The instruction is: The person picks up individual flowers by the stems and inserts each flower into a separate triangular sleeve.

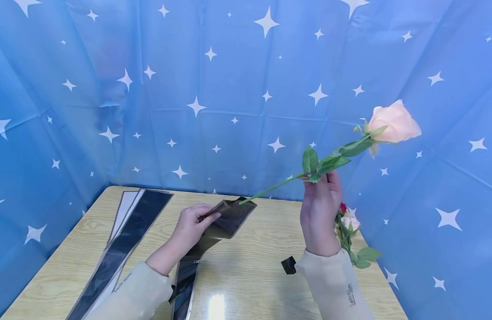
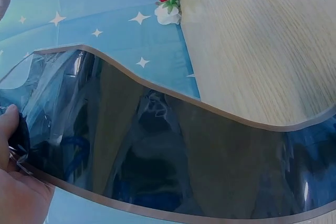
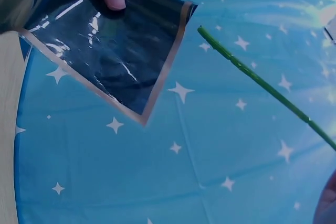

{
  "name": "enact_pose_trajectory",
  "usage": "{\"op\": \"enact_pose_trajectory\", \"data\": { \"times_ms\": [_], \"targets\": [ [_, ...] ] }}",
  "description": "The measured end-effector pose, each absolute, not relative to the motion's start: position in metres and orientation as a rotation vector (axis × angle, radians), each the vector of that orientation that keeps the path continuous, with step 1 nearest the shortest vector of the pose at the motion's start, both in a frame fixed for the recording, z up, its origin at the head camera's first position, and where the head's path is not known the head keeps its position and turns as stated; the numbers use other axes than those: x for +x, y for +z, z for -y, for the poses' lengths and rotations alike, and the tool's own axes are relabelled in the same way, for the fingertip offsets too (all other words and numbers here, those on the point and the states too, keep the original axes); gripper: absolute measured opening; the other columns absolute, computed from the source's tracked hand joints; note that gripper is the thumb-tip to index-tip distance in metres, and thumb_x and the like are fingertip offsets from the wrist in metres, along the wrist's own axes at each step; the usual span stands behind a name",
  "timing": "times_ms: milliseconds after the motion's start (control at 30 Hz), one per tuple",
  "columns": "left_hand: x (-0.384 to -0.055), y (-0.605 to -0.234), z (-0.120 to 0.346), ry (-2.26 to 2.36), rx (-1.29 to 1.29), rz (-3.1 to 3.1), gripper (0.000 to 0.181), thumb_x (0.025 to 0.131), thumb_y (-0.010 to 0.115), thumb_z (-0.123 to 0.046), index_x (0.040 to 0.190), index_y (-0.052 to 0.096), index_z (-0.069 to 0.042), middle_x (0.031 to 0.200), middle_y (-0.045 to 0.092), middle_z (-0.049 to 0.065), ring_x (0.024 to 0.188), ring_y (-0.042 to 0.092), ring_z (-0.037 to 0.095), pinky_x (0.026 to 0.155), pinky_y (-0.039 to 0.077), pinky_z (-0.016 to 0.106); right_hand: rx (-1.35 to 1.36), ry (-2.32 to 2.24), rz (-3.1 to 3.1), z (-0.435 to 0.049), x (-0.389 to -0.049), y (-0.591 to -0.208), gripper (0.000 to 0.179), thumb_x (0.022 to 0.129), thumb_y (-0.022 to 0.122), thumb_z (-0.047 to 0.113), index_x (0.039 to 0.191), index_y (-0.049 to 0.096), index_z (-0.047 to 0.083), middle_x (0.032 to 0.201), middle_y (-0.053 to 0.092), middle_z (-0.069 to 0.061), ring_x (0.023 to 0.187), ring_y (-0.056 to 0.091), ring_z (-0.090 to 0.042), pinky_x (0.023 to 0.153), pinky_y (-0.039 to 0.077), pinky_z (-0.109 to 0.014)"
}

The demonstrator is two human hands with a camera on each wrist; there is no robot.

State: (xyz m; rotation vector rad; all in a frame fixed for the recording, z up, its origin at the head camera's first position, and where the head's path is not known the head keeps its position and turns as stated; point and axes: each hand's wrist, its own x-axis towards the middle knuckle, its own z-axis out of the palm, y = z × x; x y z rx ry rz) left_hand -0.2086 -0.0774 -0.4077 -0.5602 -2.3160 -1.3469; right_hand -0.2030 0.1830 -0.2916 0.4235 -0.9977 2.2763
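Observation:
A pale pink rose (image 1: 394, 123) with a green leafy stem leans up to the right in the head view. My right hand (image 1: 321, 213) holds it by the stem, just under the leaves. My left hand (image 1: 194, 229) pinches the top end of a long dark see-through flower sleeve (image 1: 234, 218) with a brown border. The sleeve's lower length hangs down toward the table, curving in the left wrist view. In the right wrist view, the bare end of the stem (image 3: 252, 77) stands a little apart from the sleeve's corner, outside it.
More flat sleeves (image 1: 130, 240), dark with white sheets, lie at the table's left. Several roses (image 1: 350, 224), red and pale, lie at the right edge behind my right wrist. A small black piece (image 1: 288, 265) shows by the right cuff. A blue star-patterned curtain (image 1: 238, 89) surrounds the wooden table (image 1: 246, 275).

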Motion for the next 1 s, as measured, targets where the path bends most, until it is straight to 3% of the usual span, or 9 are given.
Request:
{"op": "enact_pose_trajectory", "data": {
  "times_ms": [433, 700, 1000],
  "targets": [
    [-0.208, -0.409, 0.076, -1.368, -0.635, 2.262, 0.006, 0.083, 0.072, -0.018, 0.086, 0.074, -0.013, 0.084, 0.071, -0.002, 0.070, 0.059, 0.007, 0.058, 0.047, 0.022, 0.439, 2.197, 1.056, -0.184, -0.212, -0.300, 0.012, 0.094, 0.054, 0.001, 0.103, 0.062, 0.000, 0.085, 0.062, -0.004, 0.075, 0.060, -0.016, 0.075, 0.051, -0.028],
    [-0.207, -0.407, 0.074, -1.470, -0.612, 2.262, 0.008, 0.084, 0.071, -0.024, 0.084, 0.073, -0.016, 0.073, 0.065, -0.006, 0.057, 0.047, 0.007, 0.049, 0.039, 0.023, 0.450, 2.179, 1.226, -0.175, -0.208, -0.306, 0.013, 0.097, 0.051, 0.006, 0.105, 0.062, 0.007, 0.086, 0.059, 0.000, 0.082, 0.058, -0.015, 0.079, 0.049, -0.027],
    [-0.205, -0.407, 0.073, -1.619, -0.509, 2.258, 0.012, 0.082, 0.072, -0.025, 0.086, 0.075, -0.014, 0.081, 0.070, 0.002, 0.061, 0.050, 0.008, 0.051, 0.040, 0.023, 0.438, 2.217, 1.290, -0.170, -0.208, -0.312, 0.014, 0.095, 0.054, 0.002, 0.101, 0.065, 0.008, 0.085, 0.062, 0.000, 0.079, 0.059, -0.014, 0.076, 0.048, -0.025]
  ]
}}
